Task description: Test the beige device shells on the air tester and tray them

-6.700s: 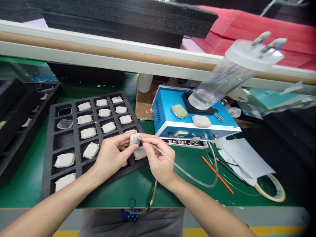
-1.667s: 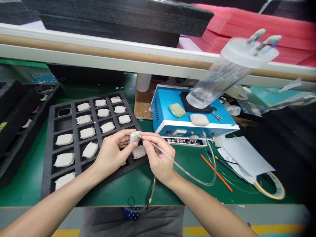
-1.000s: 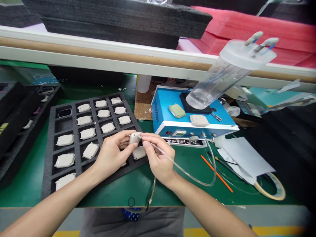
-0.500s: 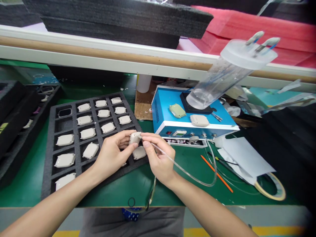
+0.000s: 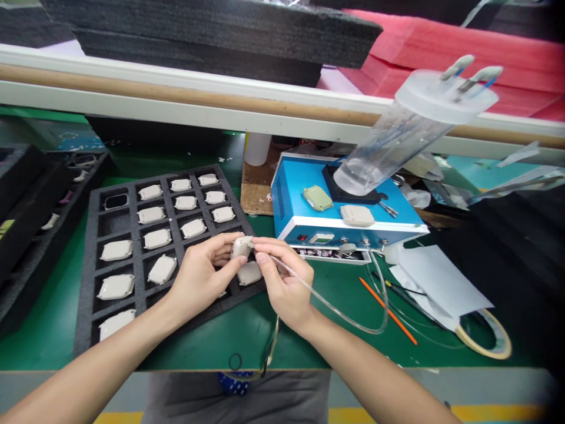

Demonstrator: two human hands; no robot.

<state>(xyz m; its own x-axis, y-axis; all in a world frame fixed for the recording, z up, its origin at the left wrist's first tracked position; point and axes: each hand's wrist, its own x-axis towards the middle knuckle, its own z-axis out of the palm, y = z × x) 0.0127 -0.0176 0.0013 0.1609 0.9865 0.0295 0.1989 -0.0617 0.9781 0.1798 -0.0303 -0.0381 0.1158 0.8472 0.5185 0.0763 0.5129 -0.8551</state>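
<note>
My left hand (image 5: 200,274) is closed on a beige watch case (image 5: 241,248), held tilted above the front right of a black foam tray (image 5: 138,235). My right hand (image 5: 286,281) pinches the end of a clear tube (image 5: 326,304) against the case's upper right side; the very tip is hidden by my fingers. The tube loops right and back to the front of a blue machine (image 5: 286,176). Similar beige cases, such as this one (image 5: 158,238), lie in the tray's compartments. One dark-faced piece (image 5: 116,202) sits at its far left.
On the machine lie a green case (image 5: 318,198), a beige case (image 5: 356,215) and a leaning clear cylinder (image 5: 388,135). An orange stick (image 5: 388,311), white paper (image 5: 441,280) and a tape roll (image 5: 503,341) lie to the right. More foam trays (image 5: 26,235) stand left.
</note>
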